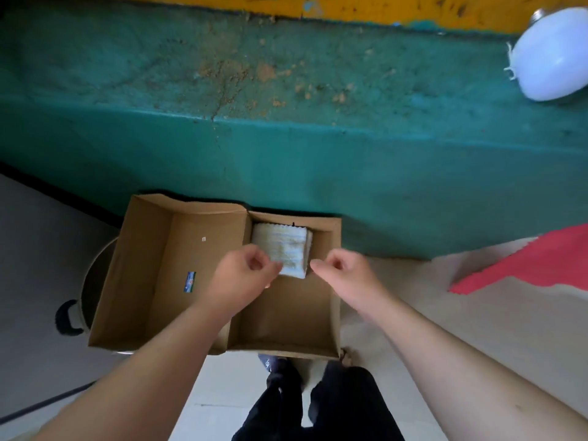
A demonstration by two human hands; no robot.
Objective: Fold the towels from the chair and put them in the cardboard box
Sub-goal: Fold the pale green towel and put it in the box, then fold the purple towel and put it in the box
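An open cardboard box [197,313] stands on the floor against a green ledge. A folded white towel [283,243] lies flat in the far corner of its right section. My left hand [245,272] hovers over the box with loosely curled fingers, and its fingertips overlap the towel's near left corner. My right hand [343,272] hangs just right of the towel, its fingers relaxed and curled, with nothing in it. No chair is in view.
A painted green concrete ledge [286,106] runs across behind the box. A metal pot with a black handle [68,316] sits under the box's left side. A red cloth [525,265] lies at the right, a white bulb [553,55] on the ledge.
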